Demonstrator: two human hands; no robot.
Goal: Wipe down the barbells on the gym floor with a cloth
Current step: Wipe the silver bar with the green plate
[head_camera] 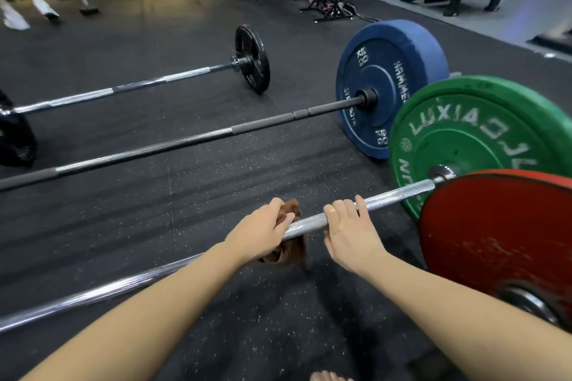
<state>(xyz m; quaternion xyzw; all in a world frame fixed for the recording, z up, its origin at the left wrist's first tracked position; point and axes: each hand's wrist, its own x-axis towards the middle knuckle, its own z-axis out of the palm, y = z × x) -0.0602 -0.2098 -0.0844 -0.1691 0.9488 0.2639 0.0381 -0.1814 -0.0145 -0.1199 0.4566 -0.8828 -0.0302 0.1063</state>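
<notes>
A chrome barbell bar lies nearest me, running from lower left up to a green plate. My left hand grips a brown cloth wrapped around this bar. Just to the right, my right hand curls its fingers over the bare bar. A second barbell with a dark shaft and a blue plate lies beyond it. A third barbell with a small black plate lies farthest back.
A red plate stands close at the right, in front of the green one. A person's legs are at the far left. Racks and benches line the back. Black rubber flooring lies between the bars.
</notes>
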